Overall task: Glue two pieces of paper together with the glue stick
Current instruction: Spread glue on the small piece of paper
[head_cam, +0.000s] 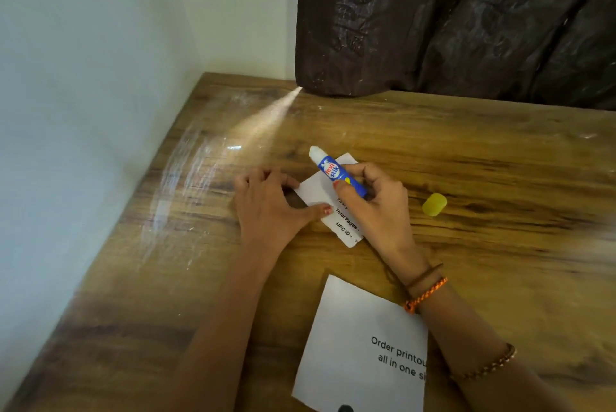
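Person's right hand (380, 201) is holding the glue stick (336, 171), grip curled round the blue barrel w/ thumb pressing on the label; the white glue tip is pointing up and away, off the paper. The stick is sitting over the small paper (320, 193), a white slip w/ printed lines, lying flat on the wooden bench (500, 158) between both hands. Left hand (266, 205) is resting on the slip's left edge, fingers bent at the far corner and thumb stretching along the near edge, pinning it down. The yellow cap (434, 204) is lying on the bench just right of the right hand, apart from it. A larger paper (353, 345) w/ big print is lying nearer the person, partly under the right forearm. Dark curtain (466, 18) is hanging at the bench's far side.
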